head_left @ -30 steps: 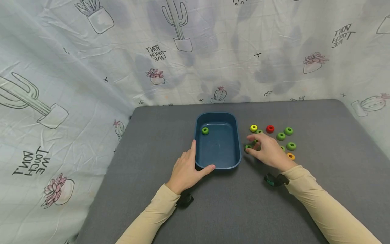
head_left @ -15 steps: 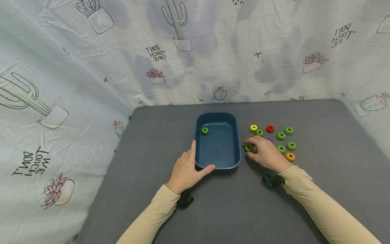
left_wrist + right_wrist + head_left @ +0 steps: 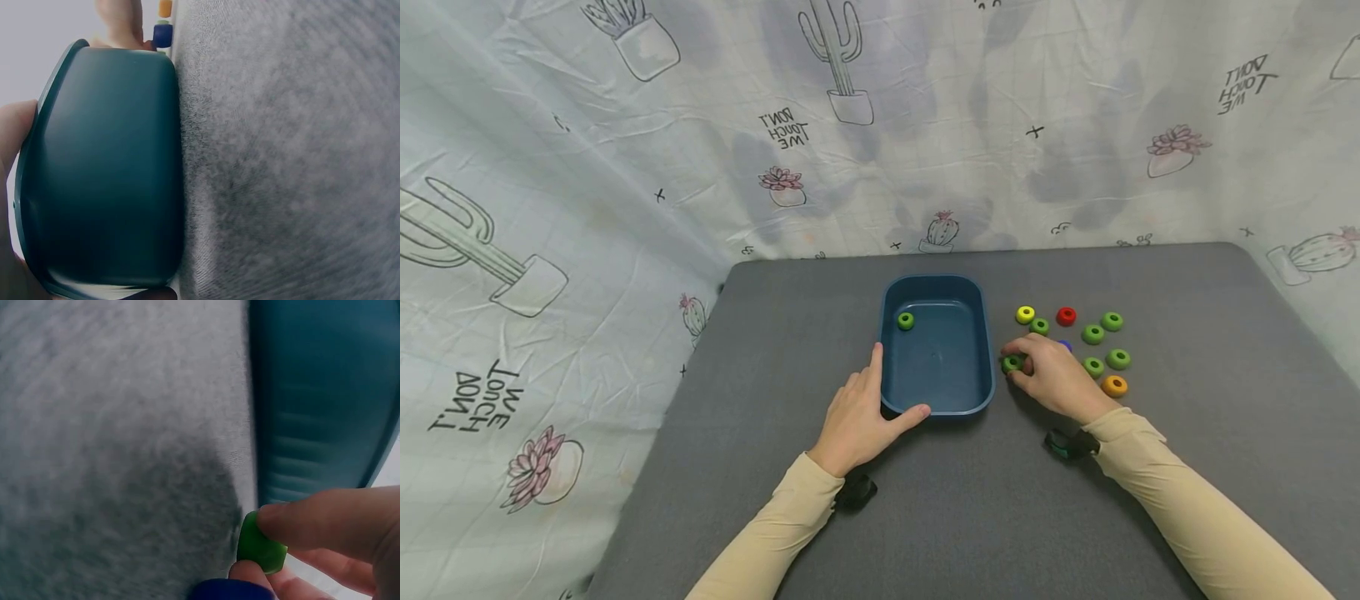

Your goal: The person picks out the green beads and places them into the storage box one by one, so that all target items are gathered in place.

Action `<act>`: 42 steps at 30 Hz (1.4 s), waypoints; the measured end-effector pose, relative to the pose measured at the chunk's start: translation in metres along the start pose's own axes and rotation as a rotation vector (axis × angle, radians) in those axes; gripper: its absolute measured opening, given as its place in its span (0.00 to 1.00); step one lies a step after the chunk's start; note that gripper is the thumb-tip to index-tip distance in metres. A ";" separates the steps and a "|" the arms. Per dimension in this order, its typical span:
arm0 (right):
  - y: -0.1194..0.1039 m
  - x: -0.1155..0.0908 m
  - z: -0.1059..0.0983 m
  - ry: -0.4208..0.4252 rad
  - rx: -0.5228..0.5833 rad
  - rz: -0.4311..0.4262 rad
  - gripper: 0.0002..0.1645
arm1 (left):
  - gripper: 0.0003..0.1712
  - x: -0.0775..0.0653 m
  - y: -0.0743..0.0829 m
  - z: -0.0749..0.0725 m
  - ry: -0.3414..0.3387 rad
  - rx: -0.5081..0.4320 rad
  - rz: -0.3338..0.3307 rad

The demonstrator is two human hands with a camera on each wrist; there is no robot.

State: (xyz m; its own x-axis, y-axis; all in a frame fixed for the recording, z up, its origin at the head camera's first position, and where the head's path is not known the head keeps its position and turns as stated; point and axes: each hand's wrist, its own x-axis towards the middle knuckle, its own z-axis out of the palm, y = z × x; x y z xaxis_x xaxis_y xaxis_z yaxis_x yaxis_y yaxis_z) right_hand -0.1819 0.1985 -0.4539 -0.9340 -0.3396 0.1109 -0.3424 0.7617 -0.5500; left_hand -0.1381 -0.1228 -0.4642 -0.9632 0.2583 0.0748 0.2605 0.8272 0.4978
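My right hand [image 3: 1060, 377] pinches a green bead [image 3: 1012, 363] between thumb and fingers, just right of the blue tray. In the right wrist view the thumb presses on the side of the same green bead [image 3: 259, 545], with fingertips against it from below. My left hand [image 3: 857, 423] rests at the near left corner of the tray [image 3: 988, 367]. Its index finger lies straight along the left wall and its thumb reaches across the near rim. One green bead [image 3: 906, 321] lies inside the tray, towards the far left.
Loose beads lie around the right hand: a yellow [image 3: 1025, 315], a red [image 3: 1066, 316], an orange [image 3: 1115, 386] and several green [image 3: 1117, 359]. A blue bead [image 3: 231, 590] sits close beside the fingers, partly hidden in the head view. A printed curtain [image 3: 962, 125] hangs behind the table.
The right hand's fingers have closed around the green bead by the tray, and the hand has shifted slightly left. The left hand and tray have stayed put.
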 end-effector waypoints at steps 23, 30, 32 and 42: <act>-0.038 0.026 -0.038 0.056 0.027 -0.072 0.19 | 0.70 0.000 0.000 -0.003 -0.014 -0.013 -0.012; -0.054 0.042 -0.034 0.050 0.047 -0.082 0.20 | 0.70 -0.002 0.000 -0.002 -0.032 -0.022 -0.033; -0.058 0.047 -0.033 0.049 0.055 -0.088 0.20 | 0.71 -0.001 0.000 -0.002 -0.031 -0.021 -0.032; -0.074 0.074 -0.032 0.001 0.110 -0.085 0.21 | 0.70 0.000 0.000 -0.002 -0.009 -0.005 -0.001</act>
State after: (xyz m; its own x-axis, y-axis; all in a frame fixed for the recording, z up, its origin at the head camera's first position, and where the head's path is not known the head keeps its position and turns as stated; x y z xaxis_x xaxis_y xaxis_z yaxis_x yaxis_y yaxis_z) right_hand -0.2289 0.1349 -0.3788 -0.9020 -0.4002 0.1618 -0.4073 0.6650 -0.6260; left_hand -0.1384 -0.1238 -0.4622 -0.9627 0.2624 0.0662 0.2594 0.8252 0.5018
